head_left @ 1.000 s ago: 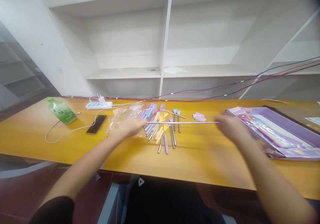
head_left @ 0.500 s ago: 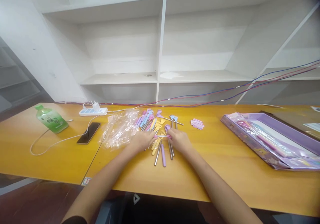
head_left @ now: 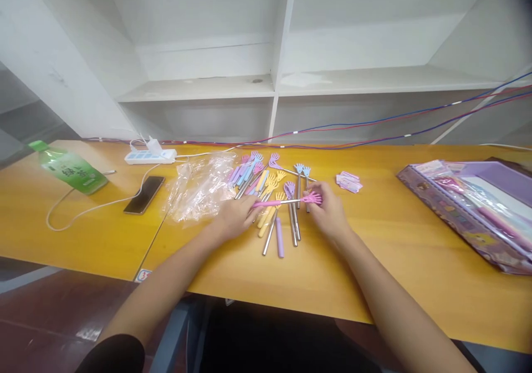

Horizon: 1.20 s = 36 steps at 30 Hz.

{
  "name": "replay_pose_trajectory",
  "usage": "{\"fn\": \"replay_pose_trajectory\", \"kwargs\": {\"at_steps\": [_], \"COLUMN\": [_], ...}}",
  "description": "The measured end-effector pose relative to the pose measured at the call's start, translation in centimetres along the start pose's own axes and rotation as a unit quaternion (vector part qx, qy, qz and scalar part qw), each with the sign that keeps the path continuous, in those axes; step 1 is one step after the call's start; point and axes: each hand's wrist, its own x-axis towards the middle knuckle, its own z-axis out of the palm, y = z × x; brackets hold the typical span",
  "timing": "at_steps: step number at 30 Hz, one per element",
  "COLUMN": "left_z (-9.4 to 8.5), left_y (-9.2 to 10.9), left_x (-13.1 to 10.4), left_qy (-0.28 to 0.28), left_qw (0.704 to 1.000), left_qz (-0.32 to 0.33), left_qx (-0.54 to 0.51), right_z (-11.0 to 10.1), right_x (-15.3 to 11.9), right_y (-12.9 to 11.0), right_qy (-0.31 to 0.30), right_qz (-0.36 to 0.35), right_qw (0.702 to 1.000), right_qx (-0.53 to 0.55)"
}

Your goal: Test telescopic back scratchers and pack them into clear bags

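A pink back scratcher (head_left: 286, 201) with a metal rod is held level between both hands, above a pile of similar pieces. My left hand (head_left: 238, 215) is closed around its pink handle. At the pink hand-shaped head, my right hand (head_left: 329, 211) has its fingers closed on the scratcher's end. Beneath and around lie yellow scratchers (head_left: 271, 183), blue-headed ones (head_left: 306, 171), a purple-headed one (head_left: 290, 189) and a loose purple handle (head_left: 280, 239). Several metal rods point toward the near edge.
Clear plastic bags (head_left: 199, 189) lie left of the pile, beside a phone (head_left: 144, 194), a power strip (head_left: 150, 156) and a green bottle (head_left: 70, 168). Small pink cards (head_left: 349, 182) and a purple box (head_left: 461, 218) lie to the right.
My hands have moved apart, with the right one shifted to the right. The pink scratcher's handle and head now show between them. The camera view has shifted, and the tabletop sits higher in the frame.
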Motion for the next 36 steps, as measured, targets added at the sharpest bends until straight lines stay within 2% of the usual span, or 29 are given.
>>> {"fn": "replay_pose_trajectory", "kwargs": {"at_steps": [1,3,5,7,9,11,13,16,18,20,23,28,33,36], "left_z": [0.0,0.2,0.6,1.0,1.3,1.3,0.9,0.2,-0.2,-0.4,-0.2,0.7,1.2,1.4], "left_y": [0.1,0.5,1.0,1.6,2.2,2.3,2.0,1.0,0.4,0.2,0.2,-0.2,-0.9,-1.1], "left_x": [0.0,0.0,0.0,0.0,-0.1,-0.2,-0.1,0.3,0.6,0.8,0.7,0.4,0.3,0.4], "left_qy": [0.006,0.021,0.028,0.011,-0.019,-0.027,0.002,0.056,0.061,0.043,0.017,0.010,-0.013,0.004], "left_qw": [1.000,0.999,0.997,0.998,0.999,0.996,0.995,0.997,0.995,0.989,0.982,0.991,0.989,0.991], "left_qz": [-0.011,-0.043,-0.065,-0.051,-0.001,0.048,0.056,-0.010,-0.077,-0.141,-0.188,-0.137,-0.149,-0.134], "left_qx": [-0.008,-0.020,-0.026,-0.033,-0.048,-0.069,-0.078,-0.048,-0.015,0.009,0.020,0.010,0.004,-0.011], "right_z": [0.4,1.4,2.5,3.8,5.2,6.2,6.5,5.7,4.9,4.6,4.7,5.3,4.7,4.5], "right_x": [-0.1,-0.4,-1.0,-2.0,-3.1,-3.8,-4.0,-3.4,-2.9,-2.8,-3.2,-3.6,-3.1,-2.9], "right_y": [-0.2,-0.8,-1.8,-2.8,-3.7,-4.1,-4.1,-3.5,-3.0,-2.6,-2.3,-2.3,-2.2,-2.4], "right_qy": [0.009,0.008,-0.032,-0.093,-0.147,-0.166,-0.139,-0.085,-0.103,-0.146,-0.171,-0.185,-0.235,-0.253], "right_qz": [0.030,0.086,0.119,0.132,0.140,0.136,0.126,0.133,0.167,0.202,0.223,0.225,0.241,0.230], "right_qw": [0.996,0.970,0.941,0.921,0.899,0.892,0.896,0.894,0.891,0.892,0.895,0.897,0.868,0.851], "right_qx": [0.079,0.226,0.315,0.355,0.389,0.397,0.402,0.420,0.409,0.377,0.347,0.333,0.365,0.398]}}
